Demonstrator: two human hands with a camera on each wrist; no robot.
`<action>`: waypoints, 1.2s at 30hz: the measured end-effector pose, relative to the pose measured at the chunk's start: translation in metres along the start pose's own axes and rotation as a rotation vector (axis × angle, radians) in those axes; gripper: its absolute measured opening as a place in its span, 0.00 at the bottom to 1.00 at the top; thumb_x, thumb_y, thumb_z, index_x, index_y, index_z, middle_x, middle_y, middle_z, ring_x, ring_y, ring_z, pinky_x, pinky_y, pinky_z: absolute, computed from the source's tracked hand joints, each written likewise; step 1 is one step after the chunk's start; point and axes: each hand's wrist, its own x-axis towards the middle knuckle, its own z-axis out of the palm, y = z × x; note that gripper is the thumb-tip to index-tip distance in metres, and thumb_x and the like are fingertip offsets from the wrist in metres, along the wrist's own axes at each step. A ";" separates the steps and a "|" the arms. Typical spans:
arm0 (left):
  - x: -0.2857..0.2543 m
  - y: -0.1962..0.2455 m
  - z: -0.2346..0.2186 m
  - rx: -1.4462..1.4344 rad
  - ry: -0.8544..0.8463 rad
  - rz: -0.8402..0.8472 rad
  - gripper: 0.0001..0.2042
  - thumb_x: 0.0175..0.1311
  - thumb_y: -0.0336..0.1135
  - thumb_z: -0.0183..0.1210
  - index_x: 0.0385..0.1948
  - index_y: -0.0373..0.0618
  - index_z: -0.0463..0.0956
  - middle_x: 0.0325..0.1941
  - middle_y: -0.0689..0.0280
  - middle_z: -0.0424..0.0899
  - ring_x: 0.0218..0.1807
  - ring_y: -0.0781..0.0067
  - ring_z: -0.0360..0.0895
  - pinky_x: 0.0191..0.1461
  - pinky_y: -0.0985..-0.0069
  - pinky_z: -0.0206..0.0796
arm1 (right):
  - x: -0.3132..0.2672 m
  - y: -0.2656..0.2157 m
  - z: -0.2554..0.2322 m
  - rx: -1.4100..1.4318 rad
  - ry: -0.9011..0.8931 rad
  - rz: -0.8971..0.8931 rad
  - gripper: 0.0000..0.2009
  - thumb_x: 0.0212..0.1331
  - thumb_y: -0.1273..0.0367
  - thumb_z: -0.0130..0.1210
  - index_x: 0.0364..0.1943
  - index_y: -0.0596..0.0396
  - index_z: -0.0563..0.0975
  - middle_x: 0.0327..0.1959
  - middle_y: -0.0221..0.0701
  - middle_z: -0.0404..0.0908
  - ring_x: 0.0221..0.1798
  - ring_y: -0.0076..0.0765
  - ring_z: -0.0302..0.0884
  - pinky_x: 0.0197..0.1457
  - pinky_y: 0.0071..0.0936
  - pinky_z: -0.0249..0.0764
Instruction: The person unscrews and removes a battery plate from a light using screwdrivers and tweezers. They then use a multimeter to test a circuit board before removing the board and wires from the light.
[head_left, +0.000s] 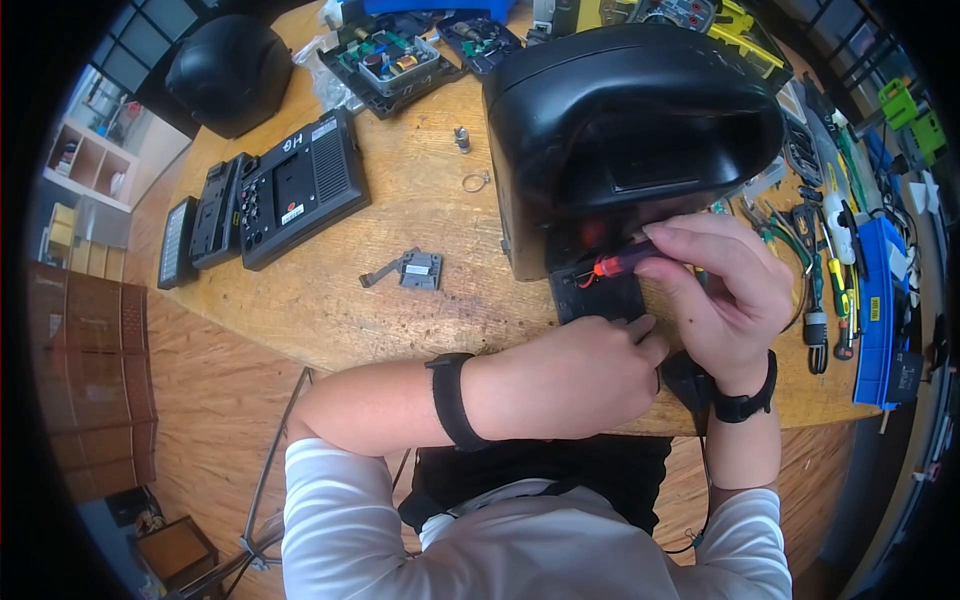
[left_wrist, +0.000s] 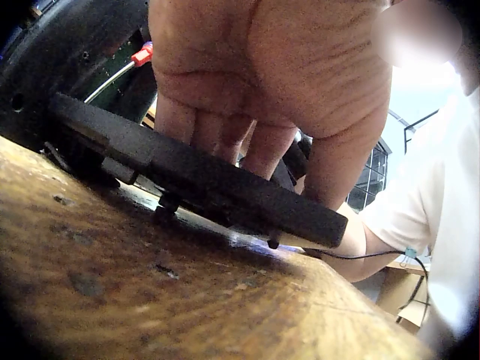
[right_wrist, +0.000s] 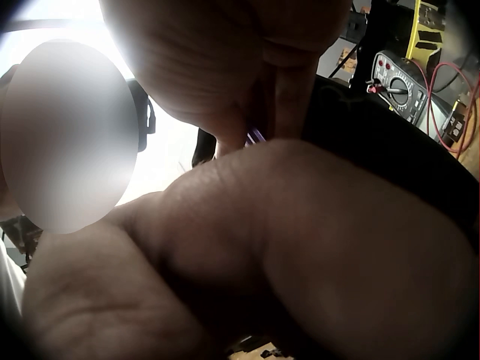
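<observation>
My right hand (head_left: 730, 290) pinches the dark purple and red handle of a screwdriver (head_left: 614, 263). In the left wrist view, the screwdriver's thin metal shaft (left_wrist: 111, 81) slants down to the lower part of a large black housing (head_left: 620, 90). My left hand (head_left: 570, 375) rests on a flat black panel (head_left: 605, 303) in front of the housing. Its fingers (left_wrist: 206, 139) reach down onto the panel's top, and the panel tilts slightly above the wooden table. In the right wrist view my hand's palm (right_wrist: 195, 60) covers most of the work.
At left lie black device parts (head_left: 310, 185) and a second black housing (head_left: 228, 75). A small grey part (head_left: 420, 270), a ring clamp (head_left: 475, 182) and dark crumbs are on the table (head_left: 330, 310). Open circuit units (head_left: 390, 65) stand behind. Hand tools (head_left: 835, 240) and a blue tray (head_left: 880, 310) are at right.
</observation>
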 end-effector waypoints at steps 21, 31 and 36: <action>0.001 0.008 -0.003 0.124 -0.114 -0.018 0.05 0.50 0.33 0.62 0.22 0.44 0.86 0.32 0.59 0.85 0.37 0.62 0.82 0.40 0.67 0.72 | 0.006 -0.013 0.006 0.076 -0.169 -0.001 0.11 0.47 0.76 0.72 0.38 0.54 0.90 0.34 0.33 0.87 0.34 0.36 0.86 0.35 0.25 0.80; -0.002 0.005 0.011 0.105 0.053 0.005 0.05 0.49 0.33 0.63 0.23 0.44 0.86 0.31 0.60 0.84 0.40 0.63 0.82 0.40 0.69 0.73 | 0.015 -0.012 0.007 0.079 -0.224 0.012 0.11 0.48 0.78 0.68 0.37 0.53 0.90 0.34 0.36 0.88 0.36 0.38 0.89 0.37 0.29 0.85; -0.002 0.008 0.005 0.098 0.043 -0.028 0.06 0.48 0.33 0.64 0.24 0.43 0.87 0.36 0.59 0.84 0.41 0.61 0.83 0.39 0.70 0.73 | 0.017 -0.009 0.005 0.130 -0.284 0.018 0.11 0.50 0.80 0.64 0.37 0.54 0.88 0.38 0.36 0.89 0.39 0.41 0.89 0.41 0.31 0.85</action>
